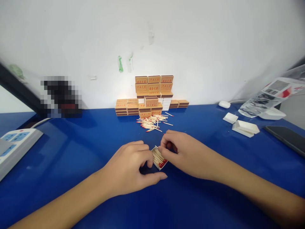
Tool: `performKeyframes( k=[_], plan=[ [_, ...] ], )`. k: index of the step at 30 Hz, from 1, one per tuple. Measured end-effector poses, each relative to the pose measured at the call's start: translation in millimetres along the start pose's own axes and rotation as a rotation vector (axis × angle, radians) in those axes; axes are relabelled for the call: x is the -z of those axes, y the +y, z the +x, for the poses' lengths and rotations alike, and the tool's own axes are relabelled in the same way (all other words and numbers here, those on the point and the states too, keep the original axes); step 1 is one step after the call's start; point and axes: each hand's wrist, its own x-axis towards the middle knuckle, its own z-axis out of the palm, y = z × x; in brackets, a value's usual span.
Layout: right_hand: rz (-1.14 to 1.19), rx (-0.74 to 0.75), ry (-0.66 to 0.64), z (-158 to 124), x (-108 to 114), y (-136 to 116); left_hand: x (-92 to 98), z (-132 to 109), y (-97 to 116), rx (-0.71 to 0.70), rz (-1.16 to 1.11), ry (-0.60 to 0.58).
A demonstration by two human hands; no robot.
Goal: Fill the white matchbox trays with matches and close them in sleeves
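A small white matchbox tray lies on the blue table between my hands, filled with matchsticks whose red heads point towards me. My left hand is at the tray's left side, its thumb stretched out in front and apart from the curled fingers; nothing is held in it. Over the tray's right edge, my right hand has thumb and forefinger closed in a pinch; what lies between the tips is hidden. Beyond the hands is a loose pile of matchsticks with red heads.
Yellow matchboxes are stacked against the wall behind the pile. On the right are white empty trays, a white case, a plastic bottle and a black phone. A power strip lies at left.
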Motion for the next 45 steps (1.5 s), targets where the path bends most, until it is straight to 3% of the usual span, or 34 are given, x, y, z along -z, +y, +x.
performKeyframes(
  k=[4, 9, 15, 17, 20, 23, 26, 31, 37, 45],
  plan=[
    [-0.090, 0.043, -0.019, -0.1, -5.5, -1.5, -0.5, -0.2, -3.6, -0.014, 0.029, 0.019],
    [-0.217, 0.023, 0.054, 3.7, 7.3, 5.8, 1.7, 1.0, -3.5, -0.006, 0.110, 0.029],
    [-0.039, 0.087, -0.183, 4.7, 31.0, 15.0, 5.1, 1.5, -1.0, 0.049, 0.176, 0.045],
    [-0.033, 0.107, -0.132, 9.6, 39.2, 24.0, 4.4, 1.4, -0.4, 0.078, 0.191, 0.052],
    [-0.161, 0.122, 0.100, 21.8, 50.2, 45.3, 2.4, 1.3, 0.4, 0.108, 0.202, 0.050],
    [-0.261, 0.135, 0.114, 30.7, 56.1, 62.8, 0.7, 1.4, -0.4, 0.099, 0.201, 0.032],
    [-0.291, 0.084, 0.083, 31.3, 54.6, 64.3, 0.6, 1.6, -2.4, 0.092, 0.207, 0.033],
    [-0.303, -0.099, 0.160, 29.3, 37.4, 47.9, 1.9, 2.6, -2.3, 0.059, 0.209, 0.047],
    [-0.312, -0.138, 0.170, 37.1, 18.1, 45.2, 0.7, 3.0, -0.9, 0.037, 0.191, 0.042],
    [-0.162, -0.110, 0.099, 37.4, 36.9, 53.0, 0.6, 3.9, -0.8, 0.025, 0.176, 0.044]
  ],
)
